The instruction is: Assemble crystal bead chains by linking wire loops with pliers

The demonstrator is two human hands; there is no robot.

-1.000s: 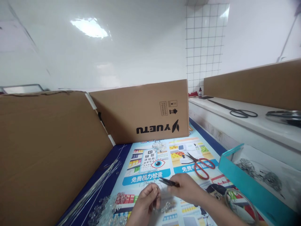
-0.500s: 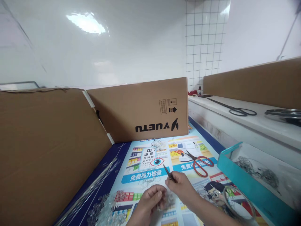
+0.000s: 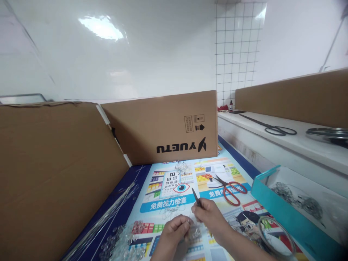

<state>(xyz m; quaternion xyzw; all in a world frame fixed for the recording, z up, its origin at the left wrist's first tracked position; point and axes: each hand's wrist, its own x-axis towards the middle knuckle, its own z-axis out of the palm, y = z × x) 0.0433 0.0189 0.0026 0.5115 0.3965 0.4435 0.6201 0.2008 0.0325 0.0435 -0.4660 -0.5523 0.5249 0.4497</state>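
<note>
My left hand [image 3: 175,232] is pinched closed on a thin wire that shows faintly at the fingertips. Clear beads [image 3: 195,232] sit just right of those fingers, partly blurred. Close beside it, my right hand [image 3: 209,215] grips a slim dark pointed tool [image 3: 196,197], its tip up and away from me; its exact kind is unclear. Beyond the hands lies a small tangle of wire and clear beads [image 3: 172,209]. A heap of clear beads [image 3: 126,243] spreads to the left of my left hand.
Red-handled scissors [image 3: 231,192] lie open on the printed mat. At right stand a teal box [image 3: 293,221] of wire pieces and a wire coil [image 3: 290,235]. Long wires [image 3: 108,214] run along the left. Cardboard [image 3: 163,127] walls the back; black scissors [image 3: 272,127] rest on a ledge.
The dark tool has swung more upright and slightly right in my right hand. My left hand stays nearly in place, with the beads beside it showing more clearly.
</note>
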